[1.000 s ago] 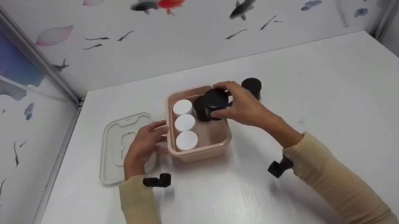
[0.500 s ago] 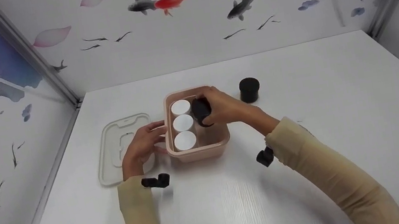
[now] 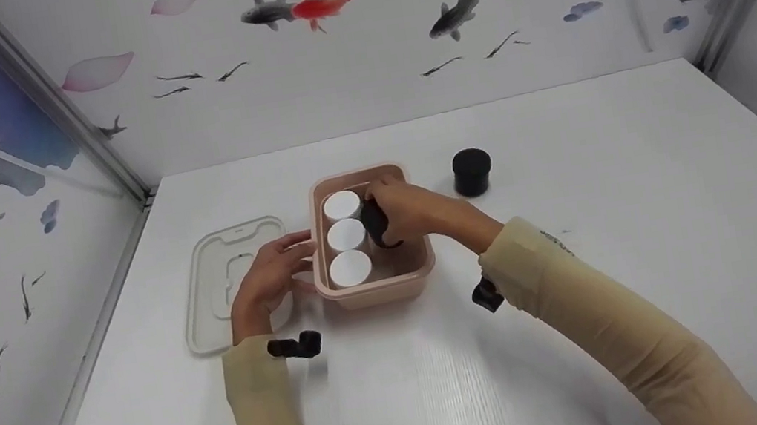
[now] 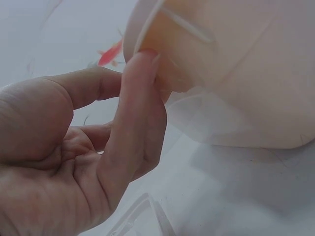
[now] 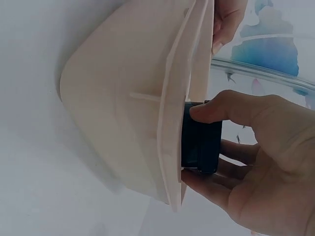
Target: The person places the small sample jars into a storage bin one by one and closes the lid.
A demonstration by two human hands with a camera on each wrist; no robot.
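Note:
Inside a pink plastic box (image 3: 378,287), my right hand (image 3: 411,207) grips a black jar (image 3: 377,226) by its upper part. In the right wrist view the black jar (image 5: 199,137) stands partly above the rim, between thumb and fingers. Three round white-topped jars (image 3: 351,267) form a row along the box's left side. Another black jar's place at the far side is covered by the hand. My left hand (image 3: 272,281) holds the box's left rim; in the left wrist view its fingertips meet under the rim (image 4: 140,29).
A second black jar (image 3: 472,172) stands upright on the white table, right of the box. A pale translucent lid (image 3: 203,321) lies flat on the left, partly beneath my left hand. Walls printed with fish (image 3: 460,5) border the table at the back and sides.
My right hand has moved left and down into the box with the black jar, lowering it nearer the row of white tops. My left hand stays at the rim.

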